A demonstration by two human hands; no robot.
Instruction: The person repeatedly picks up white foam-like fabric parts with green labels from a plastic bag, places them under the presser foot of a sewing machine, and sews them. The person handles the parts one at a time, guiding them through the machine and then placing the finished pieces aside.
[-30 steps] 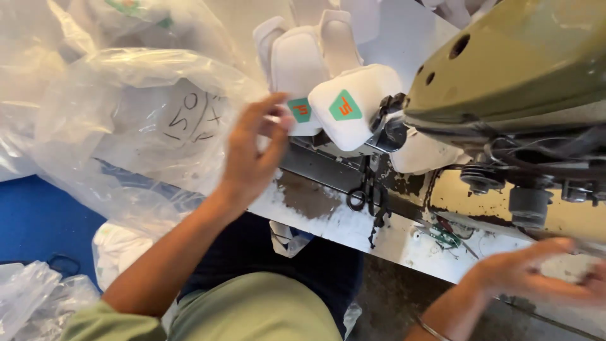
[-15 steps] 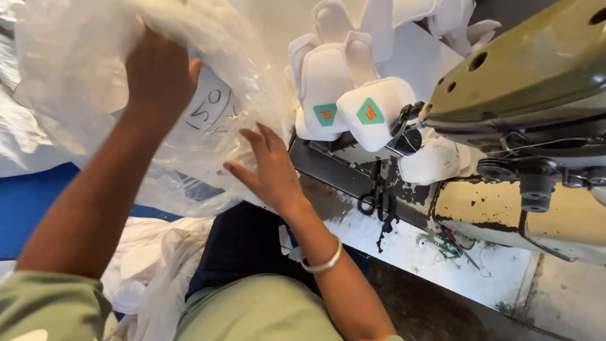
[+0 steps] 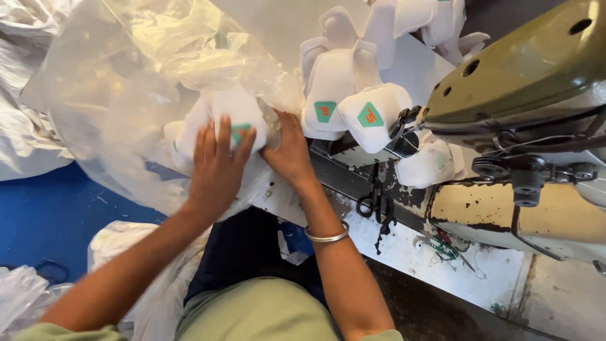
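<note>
— White padded pieces [image 3: 237, 120] are what my hands are on, left of centre in the frame, inside a big clear plastic bag [image 3: 120, 107] that fills the upper left.

— How do the hands sit?

— My left hand [image 3: 218, 165] lies flat on the bag, fingers [image 3: 214, 136] spread and nearly straight, pressing the film against one of the white pieces with a green patch. It closes round nothing. My right hand [image 3: 291, 150] is just beside it, at the bag's right edge; its fingertips are hidden by the plastic, so I cannot tell whether they pinch the film or only push on it. A metal bangle [image 3: 327, 237] sits on that wrist.

— What lies around them?

— Just right of the bag, upper centre, a pile of loose white pieces [image 3: 350, 95] with green and orange patches rests on the white worktable [image 3: 404, 246]. An olive-green sewing machine [image 3: 530, 76] fills the upper right, its head above the table. A pair of black scissors [image 3: 374, 196] lies on the table edge, below the pile. Blue floor [image 3: 44, 215] shows at lower left, with more crumpled plastic [image 3: 25, 293] in the corner.
</note>
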